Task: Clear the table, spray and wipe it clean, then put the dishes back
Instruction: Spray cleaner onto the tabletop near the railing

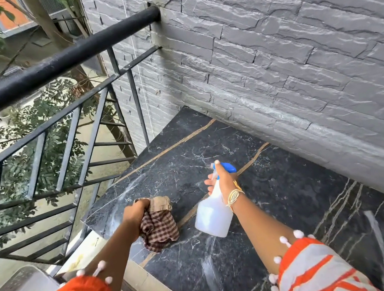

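No text, label, brand, number or sign is showing itself readable in this view. The spray bottle (pixel 213 213) is facing the camera with a plain white side, and no print can be made out on it; if some label is sitting on its far side, it is hidden. The cloth (pixel 158 226) is carrying only a check pattern, the table (pixel 281 194) only marble veins, and the wall (pixel 295 41) is bearing no writing.

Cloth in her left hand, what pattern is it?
The cloth is brown-and-white checked, seen in the head view.
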